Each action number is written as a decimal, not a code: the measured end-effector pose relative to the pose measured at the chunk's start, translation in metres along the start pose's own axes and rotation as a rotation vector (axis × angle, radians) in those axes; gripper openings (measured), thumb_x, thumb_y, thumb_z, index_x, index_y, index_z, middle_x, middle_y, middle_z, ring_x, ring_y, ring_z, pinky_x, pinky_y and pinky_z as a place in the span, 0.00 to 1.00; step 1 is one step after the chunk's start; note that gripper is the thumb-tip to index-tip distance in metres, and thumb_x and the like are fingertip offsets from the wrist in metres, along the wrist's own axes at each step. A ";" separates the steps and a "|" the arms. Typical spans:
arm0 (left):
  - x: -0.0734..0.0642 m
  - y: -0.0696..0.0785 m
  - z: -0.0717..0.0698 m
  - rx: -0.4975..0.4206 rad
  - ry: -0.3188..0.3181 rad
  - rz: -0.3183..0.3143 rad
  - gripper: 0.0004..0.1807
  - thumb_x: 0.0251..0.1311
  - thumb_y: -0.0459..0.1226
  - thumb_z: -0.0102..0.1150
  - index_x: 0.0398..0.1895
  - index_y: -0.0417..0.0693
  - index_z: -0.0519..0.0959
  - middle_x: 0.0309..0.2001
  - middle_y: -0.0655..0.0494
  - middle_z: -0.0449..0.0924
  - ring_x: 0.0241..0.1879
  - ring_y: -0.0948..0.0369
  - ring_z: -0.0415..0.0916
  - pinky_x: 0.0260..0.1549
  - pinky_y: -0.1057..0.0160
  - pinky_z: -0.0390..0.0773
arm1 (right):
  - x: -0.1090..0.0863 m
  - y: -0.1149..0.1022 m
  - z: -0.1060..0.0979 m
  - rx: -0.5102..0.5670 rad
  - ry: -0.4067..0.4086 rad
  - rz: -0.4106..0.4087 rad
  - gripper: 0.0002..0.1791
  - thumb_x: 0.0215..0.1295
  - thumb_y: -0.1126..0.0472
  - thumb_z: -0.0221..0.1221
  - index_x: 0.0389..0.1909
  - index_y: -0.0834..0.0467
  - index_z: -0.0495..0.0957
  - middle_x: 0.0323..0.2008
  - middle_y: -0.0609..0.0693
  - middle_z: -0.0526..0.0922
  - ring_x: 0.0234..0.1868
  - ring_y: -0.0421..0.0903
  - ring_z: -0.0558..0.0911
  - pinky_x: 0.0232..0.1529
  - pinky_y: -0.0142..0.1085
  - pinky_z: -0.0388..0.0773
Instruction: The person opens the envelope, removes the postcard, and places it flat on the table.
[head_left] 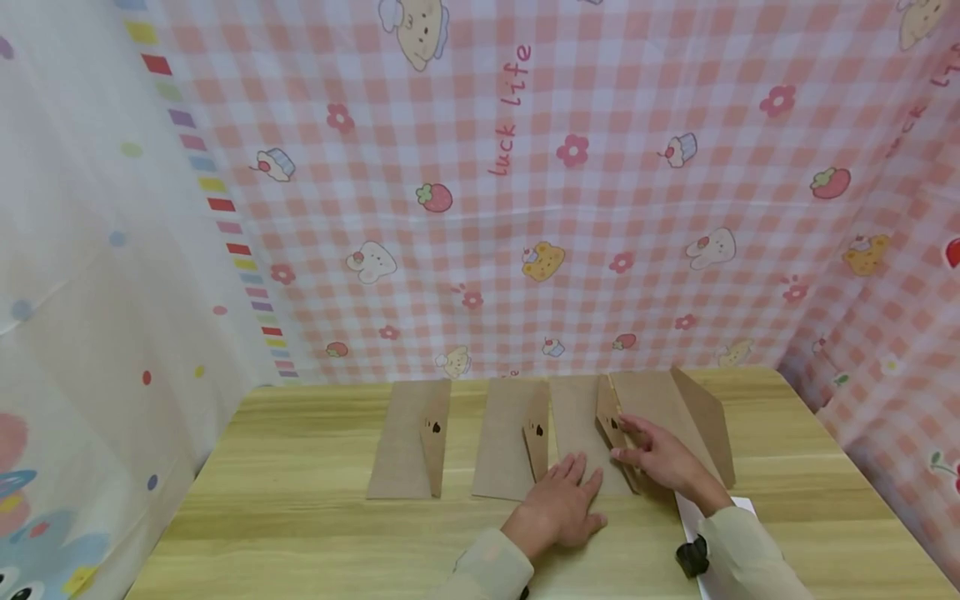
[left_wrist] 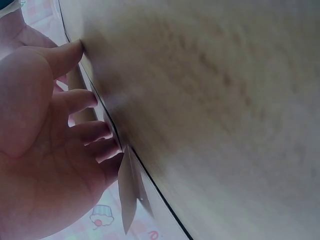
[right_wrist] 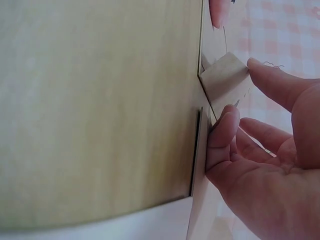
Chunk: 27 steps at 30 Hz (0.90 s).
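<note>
Flat, empty left hand [head_left: 558, 508] should steady the lower-center envelope [head_left: 576, 417] while right hand [head_left: 660, 454], half open, gripping nothing, presses its flap [head_left: 606, 404] evenly.

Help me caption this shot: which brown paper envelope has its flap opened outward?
The rightmost brown paper envelope: its flap angles out to the right, whereas the other three envelopes have flaps turned leftward, each showing dark marks.

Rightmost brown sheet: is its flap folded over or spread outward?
Spread outward: the flap extends to the right, away from the sheet.
</note>
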<state>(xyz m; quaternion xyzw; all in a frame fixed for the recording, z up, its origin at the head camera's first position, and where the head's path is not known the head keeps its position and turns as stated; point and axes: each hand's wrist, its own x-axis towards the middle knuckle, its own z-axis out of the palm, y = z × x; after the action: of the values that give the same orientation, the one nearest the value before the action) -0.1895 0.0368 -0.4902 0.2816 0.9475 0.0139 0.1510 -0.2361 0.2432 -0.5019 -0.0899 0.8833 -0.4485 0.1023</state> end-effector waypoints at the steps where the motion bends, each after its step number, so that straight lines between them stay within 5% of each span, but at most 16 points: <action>1: 0.000 0.000 0.000 0.001 0.000 0.000 0.36 0.70 0.61 0.45 0.78 0.64 0.56 0.79 0.56 0.47 0.78 0.60 0.44 0.73 0.63 0.52 | 0.000 0.000 0.000 -0.001 -0.001 0.002 0.37 0.70 0.55 0.60 0.72 0.68 0.59 0.71 0.69 0.61 0.71 0.69 0.61 0.62 0.59 0.69; 10: 0.000 0.000 0.001 0.023 0.003 0.000 0.36 0.70 0.61 0.44 0.78 0.65 0.55 0.79 0.56 0.47 0.78 0.60 0.45 0.73 0.63 0.53 | -0.002 0.004 -0.004 0.028 -0.023 0.001 0.36 0.70 0.55 0.59 0.72 0.66 0.59 0.72 0.68 0.61 0.57 0.60 0.76 0.43 0.41 0.81; 27: -0.001 -0.001 0.002 0.023 0.012 -0.003 0.36 0.70 0.61 0.44 0.78 0.66 0.55 0.79 0.57 0.47 0.78 0.61 0.45 0.73 0.63 0.53 | -0.005 0.003 -0.004 0.027 -0.003 -0.020 0.34 0.71 0.60 0.59 0.73 0.64 0.59 0.65 0.71 0.68 0.50 0.55 0.80 0.39 0.38 0.80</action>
<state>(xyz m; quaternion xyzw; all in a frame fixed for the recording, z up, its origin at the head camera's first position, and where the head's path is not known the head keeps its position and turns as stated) -0.1882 0.0353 -0.4917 0.2816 0.9490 0.0044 0.1420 -0.2326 0.2492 -0.5018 -0.0979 0.8762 -0.4611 0.1005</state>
